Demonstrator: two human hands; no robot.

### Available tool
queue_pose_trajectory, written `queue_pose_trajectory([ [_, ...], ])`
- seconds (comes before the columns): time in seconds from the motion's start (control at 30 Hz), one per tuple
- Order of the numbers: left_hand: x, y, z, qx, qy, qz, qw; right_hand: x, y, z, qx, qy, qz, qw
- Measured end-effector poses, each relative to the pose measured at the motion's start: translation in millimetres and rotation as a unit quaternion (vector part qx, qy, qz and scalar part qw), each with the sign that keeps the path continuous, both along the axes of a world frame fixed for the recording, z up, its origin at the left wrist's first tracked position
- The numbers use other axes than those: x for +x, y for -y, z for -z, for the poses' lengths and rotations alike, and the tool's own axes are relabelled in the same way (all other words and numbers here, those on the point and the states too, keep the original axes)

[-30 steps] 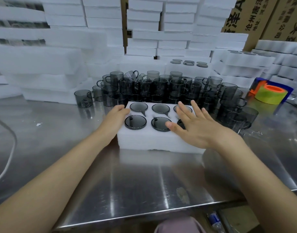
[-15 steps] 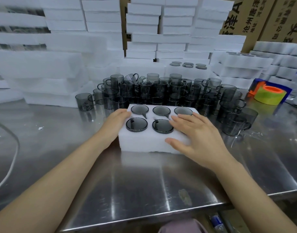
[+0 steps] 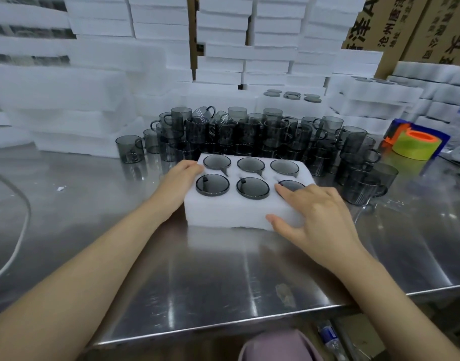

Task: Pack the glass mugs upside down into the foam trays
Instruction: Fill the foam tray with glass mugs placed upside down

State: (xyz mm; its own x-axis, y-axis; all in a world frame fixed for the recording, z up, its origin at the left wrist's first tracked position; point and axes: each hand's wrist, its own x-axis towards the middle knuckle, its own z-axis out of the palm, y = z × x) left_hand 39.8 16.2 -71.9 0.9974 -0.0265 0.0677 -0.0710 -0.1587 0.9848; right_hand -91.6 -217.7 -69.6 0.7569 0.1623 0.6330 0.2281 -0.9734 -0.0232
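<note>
6 smoky grey glass mugs (image 3: 252, 188) sit upside down in the round pockets of the white foam tray (image 3: 223, 212), 3 in the back row and 3 in the front row, so this tray looks full. It lies on the shiny steel worktop (image 3: 171, 269), just in front of the crowd of loose grey mugs (image 3: 249, 131).

The left grip (image 3: 182, 178) holds the left end of the tray, with the fingers bent over its top edge. The right grip (image 3: 312, 212) grasps the right front corner: the thumb presses the front wall and the index finger lies on top, beside the front right mug.

I judge the foam to be light, soft and easy to dent, while the glass is fragile and gives most of the weight. It is probably best to hold both short ends low and keep the tray level, because the mugs only rest in their pockets.
</note>
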Motion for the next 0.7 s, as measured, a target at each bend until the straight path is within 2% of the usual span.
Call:
queue_pose_trajectory([
  [0.1,-1,1,-1,0.001,0.001,0.002,1.000,1,1,3,0.000,0.034,-0.023,0.999],
  [0.2,-1,0,0,-0.005,0.003,-0.004,1.000,-1,-1,5,-0.044,0.043,-0.067,0.996],
  [0.33,1,1,4,0.026,0.052,-0.045,0.997,-1,0,4,-0.040,0.043,-0.082,0.995],
  [0.43,2,3,3,-0.042,0.033,-0.080,0.995,-5,-4,0,-0.052,0.114,-0.113,0.986],
  [0.47,2,4,2,-0.035,0.039,-0.087,0.995,-7,-5,-1,-0.067,0.149,-0.119,0.979],
  [0.53,4,4,3,0.031,0.078,-0.079,0.993,-12,-1,-3,-0.083,0.215,-0.128,0.965],
  [0.63,9,8,5,0.114,0.142,-0.045,0.982,-15,13,-19,-0.053,0.282,-0.119,0.950],
  [0.7,14,16,5,0.205,0.197,-0.055,0.957,-5,28,-41,-0.034,0.302,-0.090,0.948],
])
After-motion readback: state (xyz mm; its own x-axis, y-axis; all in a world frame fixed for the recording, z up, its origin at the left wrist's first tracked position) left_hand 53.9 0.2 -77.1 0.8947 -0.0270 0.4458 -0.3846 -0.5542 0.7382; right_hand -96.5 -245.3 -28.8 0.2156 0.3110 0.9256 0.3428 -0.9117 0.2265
